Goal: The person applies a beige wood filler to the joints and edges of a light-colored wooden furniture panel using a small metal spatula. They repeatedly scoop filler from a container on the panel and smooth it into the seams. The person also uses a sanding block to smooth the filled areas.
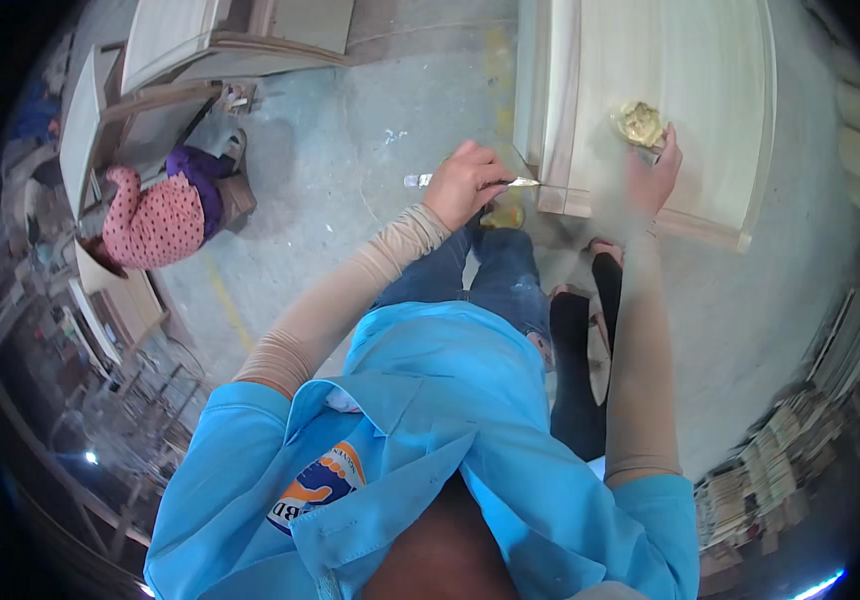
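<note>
My left hand point(465, 183) is closed around a slim putty knife point(525, 182) with a pale handle. Its narrow tip meets the corner of a pale wooden cabinet piece point(690, 60), beside a joint in the frame. Over the panel, my right hand point(654, 178) grips a yellowish, putty-like lump point(640, 123) at its near edge. The lump seems to rest on a small wrapped or plastic base, though the fingers beneath it are partly hidden.
At the left, a person in a pink spotted top point(155, 220) crouches beside wooden cabinet frames point(115, 120). Dark-clad legs point(577, 370) of another person show close to my right side. Stacked wood strips point(770, 470) lie at the lower right. Grey concrete floor point(380, 110) lies between.
</note>
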### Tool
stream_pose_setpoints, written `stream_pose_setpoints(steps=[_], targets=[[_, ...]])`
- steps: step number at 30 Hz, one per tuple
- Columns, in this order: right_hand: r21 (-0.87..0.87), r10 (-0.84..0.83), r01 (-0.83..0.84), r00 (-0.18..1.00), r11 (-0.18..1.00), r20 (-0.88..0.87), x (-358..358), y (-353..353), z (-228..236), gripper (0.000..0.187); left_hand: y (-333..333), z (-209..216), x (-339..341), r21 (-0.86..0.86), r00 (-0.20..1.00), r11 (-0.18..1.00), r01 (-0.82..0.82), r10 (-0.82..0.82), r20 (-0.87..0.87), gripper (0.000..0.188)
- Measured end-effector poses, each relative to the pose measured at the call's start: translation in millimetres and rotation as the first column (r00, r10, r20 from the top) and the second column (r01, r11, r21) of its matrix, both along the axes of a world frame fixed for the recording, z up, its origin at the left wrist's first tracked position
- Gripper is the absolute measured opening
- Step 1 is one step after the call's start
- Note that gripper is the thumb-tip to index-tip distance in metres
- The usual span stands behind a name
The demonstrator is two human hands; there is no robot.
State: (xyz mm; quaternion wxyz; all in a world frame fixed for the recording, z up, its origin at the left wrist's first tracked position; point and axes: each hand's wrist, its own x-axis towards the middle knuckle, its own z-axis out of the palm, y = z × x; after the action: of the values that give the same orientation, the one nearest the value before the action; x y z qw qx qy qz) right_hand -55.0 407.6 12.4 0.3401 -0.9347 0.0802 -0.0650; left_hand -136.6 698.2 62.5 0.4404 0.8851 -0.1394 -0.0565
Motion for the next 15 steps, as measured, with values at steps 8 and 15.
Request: stream_pose_setpoints(steps=[8,15], targets=[[-0.372,-0.195,0.251,0.964,0.894,0.181,-48,-57,-29,0.07,-29,-19,2,0.038,0.995,0.998,0.053,-0.056,0.077,0.025],[-0.3,-0.263,0.326,0.937,0.897,0.231,-51,-43,-31,0.063,-39,-30,3,0.098,0.987,0.993,0.072,-0.085,0.139,0.024]])
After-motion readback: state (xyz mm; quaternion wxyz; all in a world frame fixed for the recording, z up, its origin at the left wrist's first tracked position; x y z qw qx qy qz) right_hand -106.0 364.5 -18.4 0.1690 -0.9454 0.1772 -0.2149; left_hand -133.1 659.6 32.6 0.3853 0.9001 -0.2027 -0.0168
